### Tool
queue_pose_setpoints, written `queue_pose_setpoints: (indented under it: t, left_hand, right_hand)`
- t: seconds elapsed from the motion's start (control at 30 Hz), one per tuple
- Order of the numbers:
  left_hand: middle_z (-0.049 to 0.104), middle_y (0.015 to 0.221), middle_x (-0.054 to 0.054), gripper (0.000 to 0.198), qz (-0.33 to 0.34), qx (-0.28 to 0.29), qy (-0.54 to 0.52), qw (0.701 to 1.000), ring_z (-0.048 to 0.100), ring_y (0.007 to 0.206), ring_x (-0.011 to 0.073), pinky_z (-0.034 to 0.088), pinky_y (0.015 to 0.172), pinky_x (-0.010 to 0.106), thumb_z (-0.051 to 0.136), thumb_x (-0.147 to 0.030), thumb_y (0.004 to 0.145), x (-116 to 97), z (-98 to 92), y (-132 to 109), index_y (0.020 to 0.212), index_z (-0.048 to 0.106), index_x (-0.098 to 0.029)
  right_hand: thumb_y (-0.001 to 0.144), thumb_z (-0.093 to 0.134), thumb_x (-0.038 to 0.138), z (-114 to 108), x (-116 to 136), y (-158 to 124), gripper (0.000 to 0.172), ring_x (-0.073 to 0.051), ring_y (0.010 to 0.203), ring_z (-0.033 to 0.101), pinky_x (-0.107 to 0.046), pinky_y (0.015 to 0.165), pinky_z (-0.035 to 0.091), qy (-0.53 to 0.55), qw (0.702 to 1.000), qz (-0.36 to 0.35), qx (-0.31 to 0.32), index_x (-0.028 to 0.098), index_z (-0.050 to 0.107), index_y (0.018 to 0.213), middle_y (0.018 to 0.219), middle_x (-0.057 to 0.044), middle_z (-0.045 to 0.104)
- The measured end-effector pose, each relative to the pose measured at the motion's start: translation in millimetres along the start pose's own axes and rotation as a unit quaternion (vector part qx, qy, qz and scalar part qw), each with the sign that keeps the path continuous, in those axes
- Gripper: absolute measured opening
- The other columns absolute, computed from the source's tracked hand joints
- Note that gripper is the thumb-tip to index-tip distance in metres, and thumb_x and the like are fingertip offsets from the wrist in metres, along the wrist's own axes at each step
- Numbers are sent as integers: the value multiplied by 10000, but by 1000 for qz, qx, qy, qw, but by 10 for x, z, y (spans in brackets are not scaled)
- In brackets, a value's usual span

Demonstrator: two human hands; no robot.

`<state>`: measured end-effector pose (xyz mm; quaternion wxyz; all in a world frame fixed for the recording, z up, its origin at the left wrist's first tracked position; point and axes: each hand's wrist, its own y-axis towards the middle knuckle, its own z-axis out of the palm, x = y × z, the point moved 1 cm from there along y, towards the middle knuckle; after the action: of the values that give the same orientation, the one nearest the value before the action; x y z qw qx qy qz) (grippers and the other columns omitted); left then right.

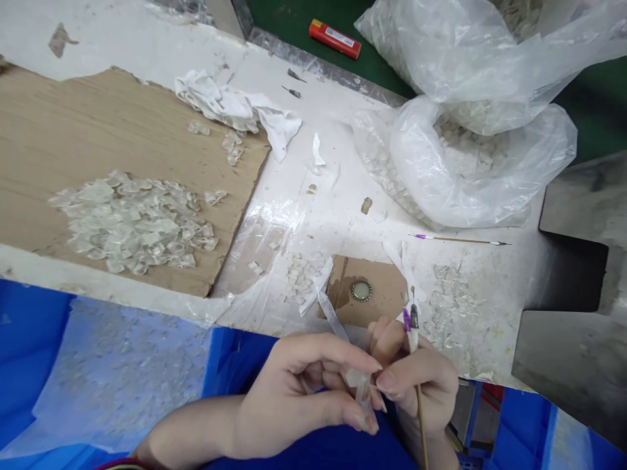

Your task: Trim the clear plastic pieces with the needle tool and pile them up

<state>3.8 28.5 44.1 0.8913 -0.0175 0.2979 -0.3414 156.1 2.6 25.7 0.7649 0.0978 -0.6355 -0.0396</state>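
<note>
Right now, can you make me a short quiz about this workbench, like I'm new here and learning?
1. Which hand holds the thin wooden stick with the purple tip?
2. True or false: the pile of clear pieces lies on the big brown cardboard.
3. What lies on the small brown cardboard near the hands?
A) a round metal disc
B) a pair of scissors
C) a red cup

Key: 1. The right hand. 2. True. 3. A.
</note>
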Motion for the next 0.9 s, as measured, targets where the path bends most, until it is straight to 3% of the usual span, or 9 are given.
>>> queue_pose_setpoints:
  t: [0.2, 0.3, 0.53, 0.9]
  left_hand:
    - [865, 857, 11, 356, 52, -17, 96, 994, 827, 734, 153, 639, 716, 120, 812, -67, 833, -5, -27, -32, 1113, 813, -287]
    - [860, 883, 22, 409, 89, -10, 157, 984, 827, 734, 156, 645, 709, 131, 810, -49, 826, -11, -49, -52, 1160, 794, -285]
    - [842, 800, 43, 324, 142, 18, 269, 952, 810, 670, 141, 644, 704, 153, 764, -201, 904, -43, -59, -65, 1222, 759, -264]
    - [834, 779, 45, 298, 161, 23, 336, 928, 799, 643, 142, 650, 686, 172, 749, -215, 917, -78, -86, -63, 1213, 754, -242]
  right_hand:
    - [948, 696, 334, 15, 77, 85, 134, -110, 504, 529, -220, 461, 437, 26, 998, 59, 5, 252, 751, 858, 603, 22, 581]
    - [948, 698, 302, 34, 109, 95, 106, -113, 488, 576, -206, 473, 466, 60, 995, 84, 13, 244, 756, 881, 556, 16, 630]
    - [950, 693, 291, 64, 145, 106, 90, -119, 469, 625, -196, 471, 510, 88, 992, 84, 26, 250, 759, 906, 532, 14, 660]
    - [951, 664, 289, 102, 170, 93, 139, -109, 450, 504, -208, 460, 433, 69, 992, 101, 18, 245, 701, 825, 506, 35, 587]
